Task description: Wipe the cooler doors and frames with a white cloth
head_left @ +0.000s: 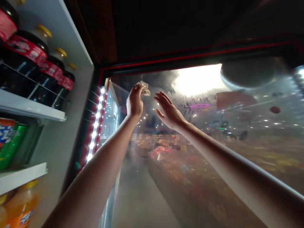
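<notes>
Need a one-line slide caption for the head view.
Left hand holds a crumpled pale wad before a hazy glass pane, right hand open nearby, bottled drinks shelved at left.

No word or number can be read with certainty. Pale lettering, smeared by blur, is carried on the red labels [27, 49] of the dark bottles [20, 61] on the upper shelf [28, 104]. White letters on blue are shown by the orange container [4, 131], cut by the picture's edge beside a green container [13, 148]. Similar white-on-blue lettering, also blurred, is borne by the label [26, 218] of the orange bottle [17, 204] below. In the glass [142, 202], a pink neon outline [200, 105] is seen, its shape too faint to be deciphered.
</notes>
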Action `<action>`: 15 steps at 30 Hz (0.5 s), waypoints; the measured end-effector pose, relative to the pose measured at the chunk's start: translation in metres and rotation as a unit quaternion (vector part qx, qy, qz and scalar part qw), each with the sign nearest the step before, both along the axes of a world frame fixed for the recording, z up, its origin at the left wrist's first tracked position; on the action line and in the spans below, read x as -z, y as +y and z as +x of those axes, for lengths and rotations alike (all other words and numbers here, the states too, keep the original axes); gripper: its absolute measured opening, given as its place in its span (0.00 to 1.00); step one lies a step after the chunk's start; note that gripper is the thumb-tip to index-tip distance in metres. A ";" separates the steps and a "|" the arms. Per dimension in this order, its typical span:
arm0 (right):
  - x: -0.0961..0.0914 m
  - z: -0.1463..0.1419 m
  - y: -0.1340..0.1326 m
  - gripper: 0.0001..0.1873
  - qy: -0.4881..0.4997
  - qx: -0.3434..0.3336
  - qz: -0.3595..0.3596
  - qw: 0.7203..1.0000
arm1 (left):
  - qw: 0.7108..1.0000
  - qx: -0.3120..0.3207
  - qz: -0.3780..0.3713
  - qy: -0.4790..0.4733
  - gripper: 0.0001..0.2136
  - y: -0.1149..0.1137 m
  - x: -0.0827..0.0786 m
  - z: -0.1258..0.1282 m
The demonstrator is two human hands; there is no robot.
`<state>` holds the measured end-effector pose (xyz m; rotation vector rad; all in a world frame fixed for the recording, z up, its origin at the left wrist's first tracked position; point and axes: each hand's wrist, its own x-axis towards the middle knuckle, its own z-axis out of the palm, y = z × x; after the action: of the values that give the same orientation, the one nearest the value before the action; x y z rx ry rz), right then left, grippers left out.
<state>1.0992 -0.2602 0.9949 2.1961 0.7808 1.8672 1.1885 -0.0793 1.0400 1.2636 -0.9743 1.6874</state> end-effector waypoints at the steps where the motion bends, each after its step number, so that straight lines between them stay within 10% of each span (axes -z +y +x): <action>1: 0.000 0.005 0.002 0.36 -0.011 0.011 0.005 1.000 | 0.999 -0.022 0.027 -0.002 0.29 -0.004 -0.003 0.001; 9: -0.005 0.019 0.012 0.40 -0.037 0.068 0.066 0.995 | 0.961 -0.094 0.249 -0.073 0.27 -0.002 -0.052 0.015; 15: -0.002 0.023 0.016 0.39 -0.059 0.090 0.047 0.993 | 0.998 -0.031 0.033 0.037 0.21 0.031 -0.059 0.027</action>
<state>1.1221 -0.2446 0.9973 2.1050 0.4669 1.9578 1.2150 -0.0480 1.0988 1.4023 -0.9633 1.6550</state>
